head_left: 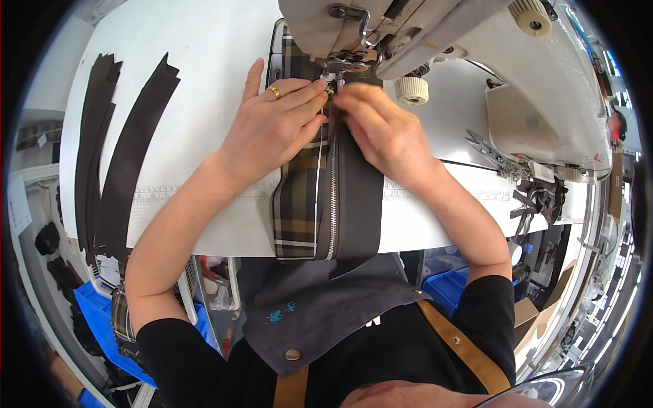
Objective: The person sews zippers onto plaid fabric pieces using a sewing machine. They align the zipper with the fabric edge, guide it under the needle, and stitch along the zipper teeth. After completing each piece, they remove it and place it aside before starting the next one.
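A metal zipper runs lengthwise between a plaid fabric piece and a dark brown fabric strip, leading up to the sewing machine's presser foot. My left hand, a gold ring on one finger, lies over the plaid with fingers stretched out and the outermost one lifted apart. Its fingertips touch the zipper's edge just below the foot. Closed, with its fingertips pinched together, my right hand is at the zipper's other side over the dark strip. Whatever sits between those fingertips is hidden.
Dark fabric strips lie on the white table at left. Right of the machine head are scissors or snips and dark scraps. Blue bins stand below the table's near edge.
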Demonstrator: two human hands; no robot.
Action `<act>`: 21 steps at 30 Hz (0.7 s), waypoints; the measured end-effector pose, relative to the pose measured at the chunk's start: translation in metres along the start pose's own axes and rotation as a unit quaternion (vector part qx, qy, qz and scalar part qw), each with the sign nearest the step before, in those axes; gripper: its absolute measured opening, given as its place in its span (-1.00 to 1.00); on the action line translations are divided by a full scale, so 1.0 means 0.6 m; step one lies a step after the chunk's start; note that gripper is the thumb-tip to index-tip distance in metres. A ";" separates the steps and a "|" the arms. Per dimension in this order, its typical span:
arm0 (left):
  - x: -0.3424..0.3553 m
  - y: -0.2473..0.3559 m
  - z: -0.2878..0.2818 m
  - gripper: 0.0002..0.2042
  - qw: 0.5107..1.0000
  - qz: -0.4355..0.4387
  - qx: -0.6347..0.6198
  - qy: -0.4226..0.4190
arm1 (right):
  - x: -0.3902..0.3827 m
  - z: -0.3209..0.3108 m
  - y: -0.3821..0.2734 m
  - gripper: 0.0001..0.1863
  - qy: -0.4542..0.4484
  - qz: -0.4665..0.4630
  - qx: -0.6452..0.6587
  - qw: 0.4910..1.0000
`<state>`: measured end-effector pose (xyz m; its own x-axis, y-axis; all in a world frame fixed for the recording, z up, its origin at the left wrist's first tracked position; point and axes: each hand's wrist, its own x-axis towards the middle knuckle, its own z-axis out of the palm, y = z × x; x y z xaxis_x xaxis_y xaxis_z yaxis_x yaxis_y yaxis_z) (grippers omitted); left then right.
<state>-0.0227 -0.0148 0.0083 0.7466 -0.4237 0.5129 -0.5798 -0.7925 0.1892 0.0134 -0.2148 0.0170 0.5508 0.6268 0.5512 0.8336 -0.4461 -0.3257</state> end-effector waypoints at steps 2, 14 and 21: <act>0.000 0.002 0.001 -0.77 1.000 0.003 0.011 0.008 | -0.002 -0.006 -0.011 -0.88 0.024 0.088 0.057 0.994; -0.086 0.111 -0.044 -0.77 0.997 0.012 -0.036 -0.059 | -0.008 0.003 -0.007 -0.73 0.000 -0.057 -0.070 0.996; -0.027 0.032 -0.033 -0.80 0.987 -0.058 -0.149 -0.021 | -0.008 0.003 -0.007 -0.68 -0.009 -0.062 -0.074 0.995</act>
<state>-0.0525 -0.0148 0.0202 0.8234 -0.3598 0.4389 -0.5543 -0.6755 0.4862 0.0072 -0.2150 0.0145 0.4463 0.6937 0.5654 0.8805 -0.4533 -0.1389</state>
